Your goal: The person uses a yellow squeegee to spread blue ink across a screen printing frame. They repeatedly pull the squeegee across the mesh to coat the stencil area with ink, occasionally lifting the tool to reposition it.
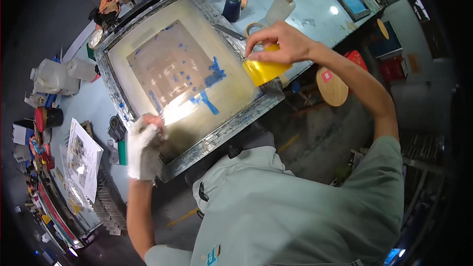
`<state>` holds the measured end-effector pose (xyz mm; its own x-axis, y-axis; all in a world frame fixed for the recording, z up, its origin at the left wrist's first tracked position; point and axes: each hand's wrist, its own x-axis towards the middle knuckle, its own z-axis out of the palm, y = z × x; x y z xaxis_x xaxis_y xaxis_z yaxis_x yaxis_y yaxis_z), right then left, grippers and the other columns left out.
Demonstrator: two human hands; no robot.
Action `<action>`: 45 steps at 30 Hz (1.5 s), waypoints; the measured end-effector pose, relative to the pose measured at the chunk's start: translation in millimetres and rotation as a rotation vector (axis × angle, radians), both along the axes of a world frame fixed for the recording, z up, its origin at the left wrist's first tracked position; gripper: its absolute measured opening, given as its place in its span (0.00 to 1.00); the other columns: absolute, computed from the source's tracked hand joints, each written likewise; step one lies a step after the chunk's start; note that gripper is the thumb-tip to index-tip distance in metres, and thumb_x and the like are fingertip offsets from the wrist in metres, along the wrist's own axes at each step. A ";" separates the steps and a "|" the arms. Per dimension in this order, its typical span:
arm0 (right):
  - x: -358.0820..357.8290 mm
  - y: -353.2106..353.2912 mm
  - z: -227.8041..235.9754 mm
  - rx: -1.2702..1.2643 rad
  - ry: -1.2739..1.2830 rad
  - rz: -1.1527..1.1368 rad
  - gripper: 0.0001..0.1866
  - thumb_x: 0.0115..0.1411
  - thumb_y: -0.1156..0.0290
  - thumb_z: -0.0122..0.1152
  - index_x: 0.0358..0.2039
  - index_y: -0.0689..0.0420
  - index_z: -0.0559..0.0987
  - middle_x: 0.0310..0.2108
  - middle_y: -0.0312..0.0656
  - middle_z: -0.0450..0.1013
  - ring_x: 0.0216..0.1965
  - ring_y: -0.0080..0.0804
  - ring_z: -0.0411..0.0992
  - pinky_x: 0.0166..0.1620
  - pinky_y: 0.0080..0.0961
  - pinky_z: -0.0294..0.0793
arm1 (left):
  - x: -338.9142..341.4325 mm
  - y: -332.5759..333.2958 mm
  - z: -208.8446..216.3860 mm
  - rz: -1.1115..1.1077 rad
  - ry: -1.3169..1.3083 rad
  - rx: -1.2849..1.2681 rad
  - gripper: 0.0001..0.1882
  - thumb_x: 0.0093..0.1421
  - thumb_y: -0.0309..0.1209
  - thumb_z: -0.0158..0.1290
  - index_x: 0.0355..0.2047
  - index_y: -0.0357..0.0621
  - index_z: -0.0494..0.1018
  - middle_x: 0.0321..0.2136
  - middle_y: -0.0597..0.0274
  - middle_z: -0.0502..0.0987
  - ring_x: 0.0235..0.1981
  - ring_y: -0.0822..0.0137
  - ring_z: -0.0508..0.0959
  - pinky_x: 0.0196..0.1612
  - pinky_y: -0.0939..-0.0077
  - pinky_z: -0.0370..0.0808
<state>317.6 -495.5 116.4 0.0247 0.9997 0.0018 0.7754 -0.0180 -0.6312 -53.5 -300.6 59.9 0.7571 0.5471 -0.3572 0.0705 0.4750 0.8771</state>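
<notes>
A printing screen [236, 99] in a metal frame lies tilted across the table before me. Its mesh bears a brownish rectangle with small pale leaf-like shapes and several blue patches [215, 74]. Above the frame's right edge, my right hand [282, 44] pinches a translucent yellow plastic sheet [266, 71], which hangs over the frame's corner. My left hand [146, 143], in a white glove with bare fingertips, is at the frame's lower left edge. Its fingers are curled together; whatever is in them is hidden. Beside the right hand, a flat metal blade [228, 32] rests on the frame.
A roll of tape [253, 28], a dark squeeze bottle [232, 6] and a clear bottle with a red cap [281, 7] stand beyond the frame. White jugs [55, 76] and a printed sheet [84, 160] are at left. A round wooden stool [332, 86] stands right of the table.
</notes>
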 end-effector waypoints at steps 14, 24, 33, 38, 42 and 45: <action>79.1 47.6 -91.2 -0.202 -0.210 -0.256 0.33 0.66 0.36 0.54 0.35 0.58 0.84 0.26 0.45 0.79 0.26 0.37 0.76 0.33 0.32 0.74 | -157.7 89.8 -58.7 0.220 0.314 0.197 0.12 0.69 0.39 0.58 0.30 0.50 0.73 0.23 0.73 0.69 0.21 0.79 0.65 0.25 0.83 0.61; 64.2 81.7 -64.1 -0.221 -0.016 -0.228 0.25 0.63 0.46 0.63 0.25 0.57 0.81 0.17 0.34 0.76 0.18 0.23 0.75 0.24 0.23 0.72 | -160.7 86.9 -54.9 0.230 0.326 0.228 0.15 0.69 0.45 0.57 0.32 0.47 0.75 0.22 0.70 0.72 0.21 0.77 0.69 0.24 0.82 0.62; 14.6 40.7 -55.0 -0.251 -0.104 -0.042 0.16 0.62 0.64 0.56 0.24 0.62 0.69 0.18 0.46 0.65 0.22 0.39 0.65 0.31 0.37 0.66 | -154.8 78.0 -39.7 0.217 0.386 0.330 0.18 0.71 0.44 0.55 0.27 0.47 0.72 0.21 0.71 0.72 0.20 0.79 0.65 0.25 0.83 0.59; 10.8 46.9 -48.0 -0.287 -0.179 -0.020 0.16 0.59 0.65 0.56 0.23 0.64 0.69 0.17 0.48 0.64 0.21 0.43 0.64 0.30 0.40 0.66 | -151.7 76.3 -35.8 0.229 0.383 0.354 0.18 0.72 0.43 0.54 0.26 0.47 0.73 0.21 0.71 0.72 0.20 0.80 0.65 0.24 0.84 0.59; 2.2 42.6 -38.3 -0.475 -0.214 0.059 0.15 0.58 0.64 0.55 0.22 0.63 0.71 0.17 0.48 0.68 0.21 0.43 0.70 0.29 0.40 0.69 | -155.4 76.4 -36.7 0.226 0.388 0.349 0.18 0.72 0.42 0.54 0.26 0.47 0.73 0.21 0.71 0.72 0.20 0.80 0.66 0.24 0.84 0.59; 3.3 33.3 -25.2 -0.777 -0.042 0.084 0.15 0.59 0.65 0.56 0.20 0.61 0.72 0.17 0.42 0.73 0.21 0.31 0.76 0.28 0.32 0.74 | -151.3 76.8 -35.8 0.231 0.396 0.364 0.18 0.72 0.42 0.54 0.25 0.47 0.73 0.20 0.71 0.71 0.19 0.79 0.66 0.24 0.83 0.59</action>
